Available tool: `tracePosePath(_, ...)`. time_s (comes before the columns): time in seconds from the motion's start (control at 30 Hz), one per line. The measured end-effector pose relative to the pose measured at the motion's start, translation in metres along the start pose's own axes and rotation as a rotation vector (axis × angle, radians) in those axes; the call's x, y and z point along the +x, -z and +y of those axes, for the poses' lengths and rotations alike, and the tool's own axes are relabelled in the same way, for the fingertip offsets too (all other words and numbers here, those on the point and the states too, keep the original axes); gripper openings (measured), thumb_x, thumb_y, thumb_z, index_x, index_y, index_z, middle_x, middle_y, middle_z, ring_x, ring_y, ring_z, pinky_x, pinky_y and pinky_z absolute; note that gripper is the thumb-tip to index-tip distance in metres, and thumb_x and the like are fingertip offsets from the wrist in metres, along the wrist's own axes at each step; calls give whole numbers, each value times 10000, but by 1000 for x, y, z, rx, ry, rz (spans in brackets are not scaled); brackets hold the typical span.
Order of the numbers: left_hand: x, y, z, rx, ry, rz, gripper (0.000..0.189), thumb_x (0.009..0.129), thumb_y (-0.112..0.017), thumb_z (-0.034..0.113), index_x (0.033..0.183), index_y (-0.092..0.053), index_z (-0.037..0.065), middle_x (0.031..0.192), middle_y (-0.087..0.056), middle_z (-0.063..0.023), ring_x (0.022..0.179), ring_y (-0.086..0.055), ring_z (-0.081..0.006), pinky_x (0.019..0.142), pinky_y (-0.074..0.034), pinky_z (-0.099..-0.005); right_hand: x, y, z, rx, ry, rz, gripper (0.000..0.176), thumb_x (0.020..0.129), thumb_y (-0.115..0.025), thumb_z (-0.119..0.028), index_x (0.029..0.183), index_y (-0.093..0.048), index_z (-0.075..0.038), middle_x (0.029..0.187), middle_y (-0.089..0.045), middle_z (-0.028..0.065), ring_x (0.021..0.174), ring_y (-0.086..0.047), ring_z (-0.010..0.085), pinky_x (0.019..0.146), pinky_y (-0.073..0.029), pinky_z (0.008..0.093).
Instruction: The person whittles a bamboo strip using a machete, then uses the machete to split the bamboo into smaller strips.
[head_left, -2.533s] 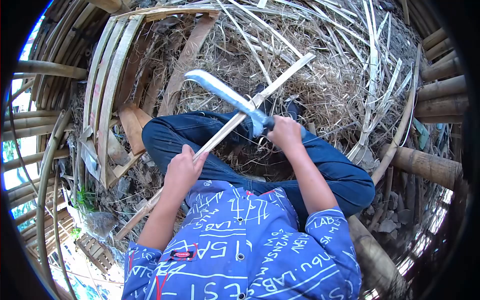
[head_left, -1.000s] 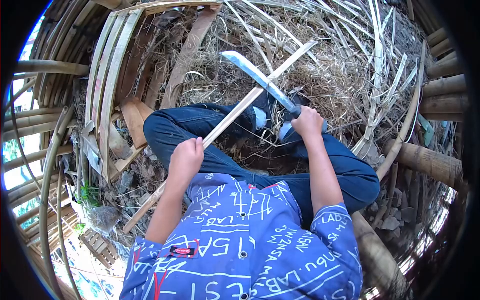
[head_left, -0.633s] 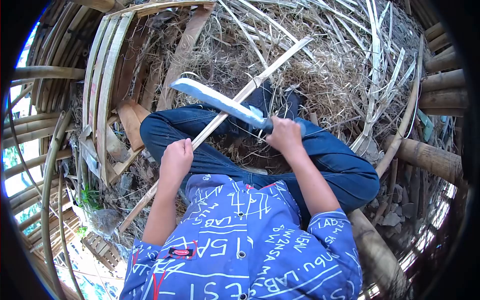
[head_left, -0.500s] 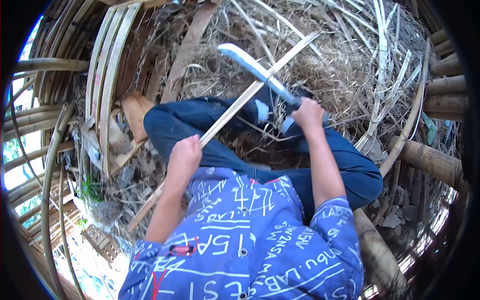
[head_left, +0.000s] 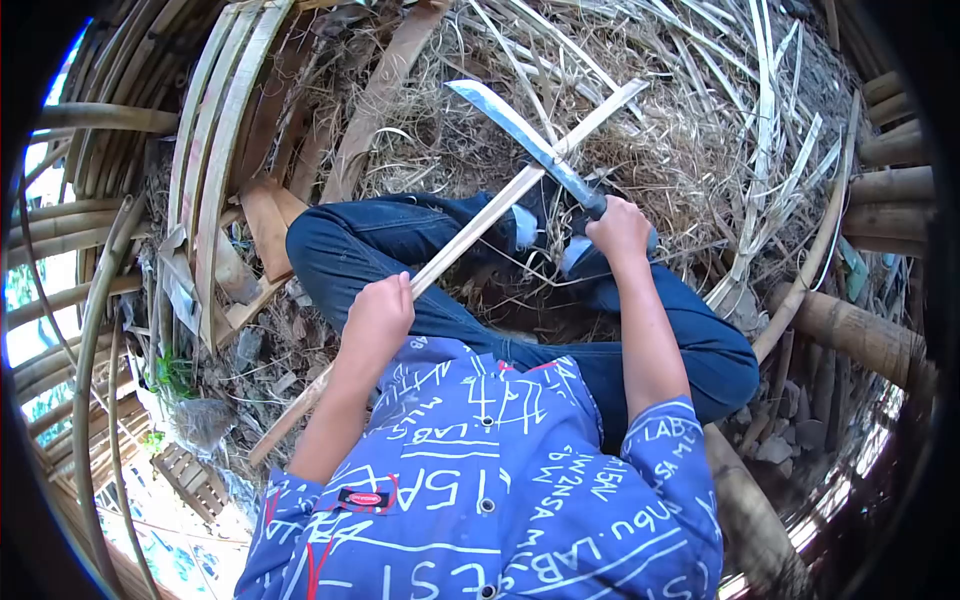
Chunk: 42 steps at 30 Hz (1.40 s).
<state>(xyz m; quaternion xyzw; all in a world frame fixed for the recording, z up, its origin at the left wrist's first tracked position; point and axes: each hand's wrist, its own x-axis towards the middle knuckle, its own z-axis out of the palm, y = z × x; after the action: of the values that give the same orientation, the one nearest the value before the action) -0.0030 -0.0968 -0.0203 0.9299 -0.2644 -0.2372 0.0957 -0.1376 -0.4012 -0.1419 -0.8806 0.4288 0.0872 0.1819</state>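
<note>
My left hand (head_left: 380, 318) is closed around a long, pale bamboo strip (head_left: 478, 228), which slants from the lower left up to the upper right. My right hand (head_left: 620, 228) grips the handle of a large knife (head_left: 515, 125) with a slightly curved blade. The blade points to the upper left and crosses the strip near its far end, touching it. Below my left hand the strip runs behind my forearm and comes out at the lower left.
My crossed legs (head_left: 350, 250) lie under the strip. Shavings (head_left: 660, 170) and split strips (head_left: 765, 120) cover the ground ahead. Long slats (head_left: 215, 150) stand at the left, and a thick bamboo pole (head_left: 850, 330) lies at the right.
The knife has shifted slightly right and down along with my right hand. The strip's far end and my left hand have moved a little to the right.
</note>
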Motion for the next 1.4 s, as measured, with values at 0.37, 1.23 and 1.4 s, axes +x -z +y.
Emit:
tracePosePath(0.37,3,3,0,-12,44,-3,423,994,-419,272,776,-638,-17,744,-625,-276,754,-618,-466,711,-495,-543,-32,1,-36,-25,211,-46,180,710,-631,-193,841,-671,-76,792,-697,183,796,-697,358,720,-555,463)
tracePosePath(1.23,-5,-3,2,-170,-72,-162,267,853,-687,223,878,-533,6,746,-642,-222,765,-627,-427,680,-483,-495,-104,6,-37,384,63,-219,388,667,-662,-214,1007,-696,-30,836,-678,250,836,-661,416,797,-529,486)
tracePosePath(1.4,-3,2,-12,-456,219,-691,139,911,-624,117,888,-589,-16,662,-606,-46,555,-583,-110,502,-459,-274,-110,2,-37,408,90,-230,406,669,-682,-228,1019,-693,-22,836,-679,245,847,-661,409,804,-524,482)
